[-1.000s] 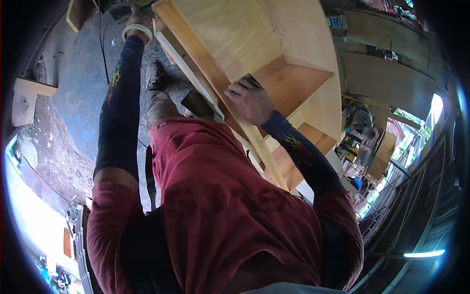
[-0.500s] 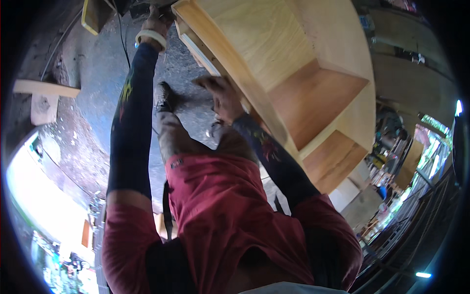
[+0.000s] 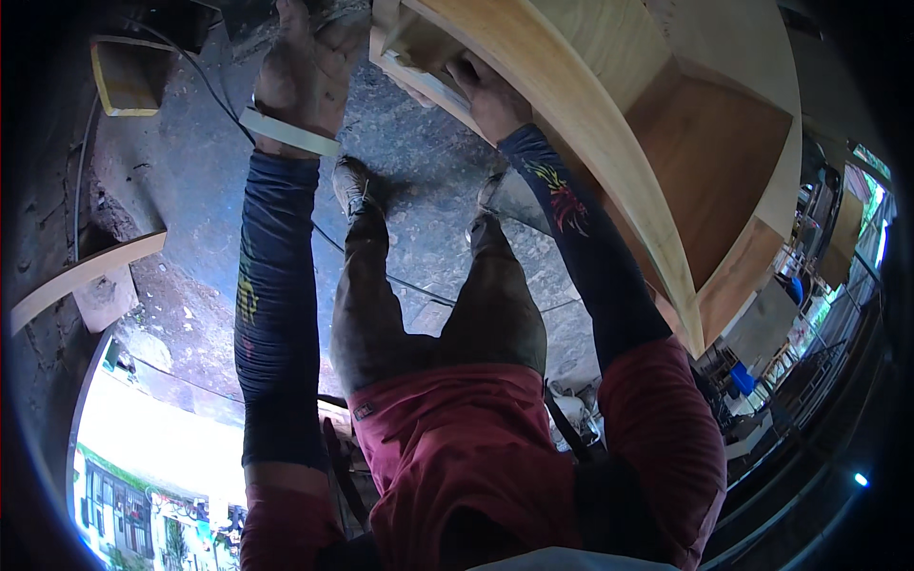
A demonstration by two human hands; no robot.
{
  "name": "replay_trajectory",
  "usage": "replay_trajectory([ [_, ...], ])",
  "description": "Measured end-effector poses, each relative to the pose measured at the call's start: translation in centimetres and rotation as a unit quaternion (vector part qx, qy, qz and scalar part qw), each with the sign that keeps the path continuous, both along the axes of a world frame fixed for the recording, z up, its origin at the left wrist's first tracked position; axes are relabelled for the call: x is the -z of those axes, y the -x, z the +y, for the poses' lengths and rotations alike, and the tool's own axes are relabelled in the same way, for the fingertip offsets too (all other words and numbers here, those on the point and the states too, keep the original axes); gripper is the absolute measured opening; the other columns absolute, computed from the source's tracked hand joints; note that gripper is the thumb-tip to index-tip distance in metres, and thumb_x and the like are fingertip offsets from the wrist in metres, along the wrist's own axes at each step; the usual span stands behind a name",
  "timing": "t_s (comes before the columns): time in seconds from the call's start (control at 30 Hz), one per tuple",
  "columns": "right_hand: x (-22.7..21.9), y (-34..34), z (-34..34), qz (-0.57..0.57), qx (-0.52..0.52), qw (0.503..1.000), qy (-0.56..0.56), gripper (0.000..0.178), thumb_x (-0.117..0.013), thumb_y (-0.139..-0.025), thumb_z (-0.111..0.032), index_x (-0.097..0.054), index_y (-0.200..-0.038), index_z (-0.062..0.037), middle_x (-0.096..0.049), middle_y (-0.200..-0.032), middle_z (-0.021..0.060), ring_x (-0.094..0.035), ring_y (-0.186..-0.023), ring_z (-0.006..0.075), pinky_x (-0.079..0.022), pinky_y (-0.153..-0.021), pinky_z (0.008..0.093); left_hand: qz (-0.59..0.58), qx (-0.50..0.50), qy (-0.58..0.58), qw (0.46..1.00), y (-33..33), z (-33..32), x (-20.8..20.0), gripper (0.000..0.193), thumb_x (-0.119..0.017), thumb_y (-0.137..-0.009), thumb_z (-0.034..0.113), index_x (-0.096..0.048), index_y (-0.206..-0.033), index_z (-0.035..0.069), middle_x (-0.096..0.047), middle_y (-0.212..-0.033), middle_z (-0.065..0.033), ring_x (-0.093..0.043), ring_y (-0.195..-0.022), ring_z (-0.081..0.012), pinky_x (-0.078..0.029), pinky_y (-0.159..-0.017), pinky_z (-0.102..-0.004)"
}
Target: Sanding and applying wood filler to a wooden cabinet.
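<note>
A large light-wood cabinet [image 3: 657,200] with a curved edge and open compartments leans across the upper right. My right hand [image 3: 500,107] is at the recess along its lower side. Its fingers are curled against the wood, and whatever they hold is hidden. My left hand [image 3: 303,81] is raised near the top edge, left of the cabinet's end. Its fingers are apart and partly cut off by the frame, with nothing visible in them. A pale band [image 3: 290,133] circles my left wrist.
A wooden box-like piece [image 3: 129,76] stands at the upper left, beside a dark cable [image 3: 195,71]. Lower down, a curved wooden strip [image 3: 90,276] sits on a block. Another cable [image 3: 419,288] crosses the worn floor [image 3: 419,181] behind my legs. Assorted items stand at the far right.
My right hand has moved up and right, from beside the cabinet into its recess. My left hand has turned and spread. The view has shifted, and the cabinet appears farther right.
</note>
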State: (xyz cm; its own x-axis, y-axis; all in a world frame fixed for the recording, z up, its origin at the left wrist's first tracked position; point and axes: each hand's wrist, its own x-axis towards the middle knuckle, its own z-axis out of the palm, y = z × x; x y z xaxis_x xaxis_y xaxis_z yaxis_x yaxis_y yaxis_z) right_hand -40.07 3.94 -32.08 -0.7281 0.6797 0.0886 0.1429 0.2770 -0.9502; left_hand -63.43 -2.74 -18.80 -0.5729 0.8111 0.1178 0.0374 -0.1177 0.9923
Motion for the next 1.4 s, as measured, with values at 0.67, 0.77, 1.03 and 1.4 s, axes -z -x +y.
replay_trajectory([
  [0.67, -1.2, 4.4, 2.1, -0.300, -0.081, 0.741, -0.595, 0.051, -0.070, -0.082, -0.025, -0.064, -0.131, -0.0373, -0.058, -0.124, -0.0053, -0.050, -0.122, 0.0200, -0.042, -0.090, 0.0554, -0.528, 0.074, -0.122, 0.837, -0.1, -0.3, 2.0, 0.056, -0.041, -0.108, 0.038, -0.032, -0.157, 0.013, -0.047, -0.153, -0.0125, -0.052, -0.130, -0.0321, -0.042, -0.112, -0.0461],
  [0.77, -1.7, 4.6, 1.8, -0.365, -0.115, 0.747, -0.543, 0.060, -0.068, -0.086, -0.018, -0.056, -0.142, -0.0358, -0.050, -0.139, -0.0003, -0.050, -0.129, 0.0280, -0.050, -0.106, 0.0431, -0.451, 0.133, -0.130, 0.873, 0.5, -0.4, 3.7, 0.066, -0.044, -0.106, 0.047, -0.025, -0.161, 0.015, -0.041, -0.158, -0.0128, -0.048, -0.135, -0.0338, -0.039, -0.115, -0.0457],
  [1.03, -4.5, -5.2, -1.3, -0.392, -0.125, 0.803, -0.431, 0.062, -0.070, -0.076, -0.010, -0.066, -0.134, -0.0335, -0.063, -0.124, -0.0032, -0.052, -0.125, 0.0233, -0.043, -0.098, 0.0548, -0.545, 0.125, -0.157, 0.814, 0.5, -1.7, 3.1, 0.062, -0.040, -0.108, 0.045, -0.025, -0.161, 0.016, -0.046, -0.154, -0.0123, -0.052, -0.133, -0.0349, -0.038, -0.116, -0.0466],
  [1.4, 7.6, -9.5, 3.1, -0.406, 0.014, 0.888, -0.215, 0.047, -0.056, -0.089, -0.002, -0.067, -0.133, -0.0155, -0.067, -0.120, 0.0130, -0.064, -0.108, 0.0328, -0.053, -0.095, 0.0400, -0.284, -0.005, 0.012, 0.959, -1.8, 0.5, -1.0, 0.059, -0.038, -0.110, 0.041, -0.025, -0.158, 0.008, -0.037, -0.160, -0.0233, -0.037, -0.148, -0.0393, -0.020, -0.127, -0.0545],
])
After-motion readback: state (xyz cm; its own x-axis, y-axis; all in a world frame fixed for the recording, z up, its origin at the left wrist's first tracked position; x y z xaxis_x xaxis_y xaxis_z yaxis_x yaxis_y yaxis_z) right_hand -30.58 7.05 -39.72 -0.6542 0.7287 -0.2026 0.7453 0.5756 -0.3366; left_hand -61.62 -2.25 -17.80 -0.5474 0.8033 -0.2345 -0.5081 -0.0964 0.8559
